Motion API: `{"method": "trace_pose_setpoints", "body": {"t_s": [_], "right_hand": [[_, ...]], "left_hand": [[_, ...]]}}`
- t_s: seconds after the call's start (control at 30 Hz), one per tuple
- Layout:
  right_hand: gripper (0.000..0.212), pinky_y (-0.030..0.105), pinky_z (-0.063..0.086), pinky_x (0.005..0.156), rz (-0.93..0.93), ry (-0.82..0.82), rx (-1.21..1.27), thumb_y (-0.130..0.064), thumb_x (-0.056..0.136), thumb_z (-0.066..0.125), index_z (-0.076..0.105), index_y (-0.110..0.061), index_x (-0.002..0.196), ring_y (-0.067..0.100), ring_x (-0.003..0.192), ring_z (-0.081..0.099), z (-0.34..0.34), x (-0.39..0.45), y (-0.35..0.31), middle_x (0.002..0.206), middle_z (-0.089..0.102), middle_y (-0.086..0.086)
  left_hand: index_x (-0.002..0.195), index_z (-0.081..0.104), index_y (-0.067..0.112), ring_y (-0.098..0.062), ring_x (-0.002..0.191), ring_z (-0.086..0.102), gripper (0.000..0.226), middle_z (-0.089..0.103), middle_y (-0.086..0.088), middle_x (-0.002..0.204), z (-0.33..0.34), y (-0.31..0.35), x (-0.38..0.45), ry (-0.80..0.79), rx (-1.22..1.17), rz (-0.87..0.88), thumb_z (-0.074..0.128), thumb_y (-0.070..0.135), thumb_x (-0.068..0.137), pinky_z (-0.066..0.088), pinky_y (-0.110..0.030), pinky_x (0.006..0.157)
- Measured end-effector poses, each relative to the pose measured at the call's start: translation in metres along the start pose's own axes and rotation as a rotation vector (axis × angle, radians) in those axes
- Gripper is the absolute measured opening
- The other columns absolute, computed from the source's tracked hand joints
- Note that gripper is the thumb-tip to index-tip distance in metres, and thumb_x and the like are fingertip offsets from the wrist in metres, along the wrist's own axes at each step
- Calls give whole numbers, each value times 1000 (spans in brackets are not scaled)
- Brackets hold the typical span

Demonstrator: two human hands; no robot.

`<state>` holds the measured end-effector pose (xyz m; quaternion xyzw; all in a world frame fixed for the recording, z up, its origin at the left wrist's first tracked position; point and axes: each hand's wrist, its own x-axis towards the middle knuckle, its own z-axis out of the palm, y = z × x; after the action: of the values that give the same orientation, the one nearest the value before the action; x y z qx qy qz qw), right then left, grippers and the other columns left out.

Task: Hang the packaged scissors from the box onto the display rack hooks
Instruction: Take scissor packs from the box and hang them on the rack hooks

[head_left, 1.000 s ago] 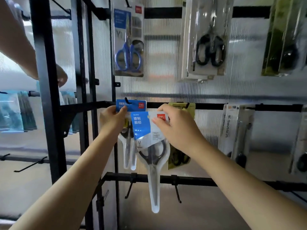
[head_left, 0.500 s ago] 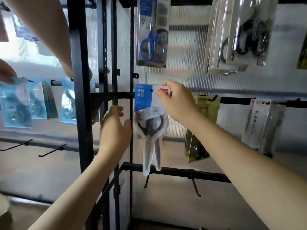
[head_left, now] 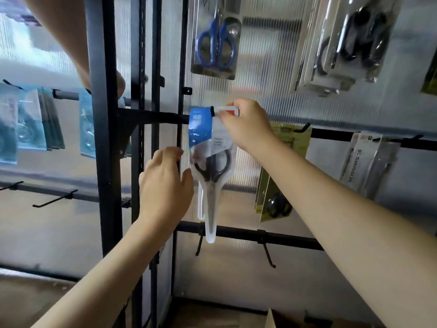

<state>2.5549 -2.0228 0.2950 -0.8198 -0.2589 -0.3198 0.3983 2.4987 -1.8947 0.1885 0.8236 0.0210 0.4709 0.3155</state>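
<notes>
A single head-worn, wide-angle view faces forward and slightly down, close up to a black display rack (head_left: 104, 162) backed by ribbed translucent panels. Both forearms reach in from the near bottom edge toward the middle rail. The floor shows at the bottom; straight lines bow near the edges.

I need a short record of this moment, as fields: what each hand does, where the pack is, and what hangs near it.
right hand: right hand pinches the top corner of the scissors pack
left hand: left hand beside the pack's lower left edge, fingers relaxed; contact unclear
pack position: top at the hook on the black rail, blades pointing down
neighbours: blue-handled scissors above; green pack to the right
</notes>
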Motion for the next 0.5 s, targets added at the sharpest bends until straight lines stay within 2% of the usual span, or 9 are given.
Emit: {"method": "trace_pose_setpoints", "body": {"t_s": [0.13,0.33,0.4,0.5], "right_hand": [[20,25,44,67,35,11,2,-26,95,53,60,-14,110,13,79,54,8,0,10,83,53,-8],[13,22,38,57,67,39,32,-31,94,54,57,-18,96,7,68,50,13,-6,22,75,53,-11],[13,22,42,59,80,52,47,-33,93,56,54,-20,98,7,72,54,10,-14,28,81,57,-10],[21,19,48,66,94,52,60,-29,93,57,54,-17,110,10,88,59,3,-29,38,102,62,-4]], "left_hand": [[123,52,11,-28,114,50,37,55,-8,124,-1,-2,-3,-24,64,35,58,15,87,39,-44,97],[124,52,12,-27,115,47,35,52,-7,126,4,-1,-15,-93,128,49,57,18,90,34,-38,95],[122,53,12,-27,114,48,34,53,-8,125,7,2,-21,-105,138,77,57,18,90,35,-38,95],[119,55,10,-30,108,51,32,55,-10,119,16,11,-33,-131,141,131,59,19,89,39,-41,90]]}}
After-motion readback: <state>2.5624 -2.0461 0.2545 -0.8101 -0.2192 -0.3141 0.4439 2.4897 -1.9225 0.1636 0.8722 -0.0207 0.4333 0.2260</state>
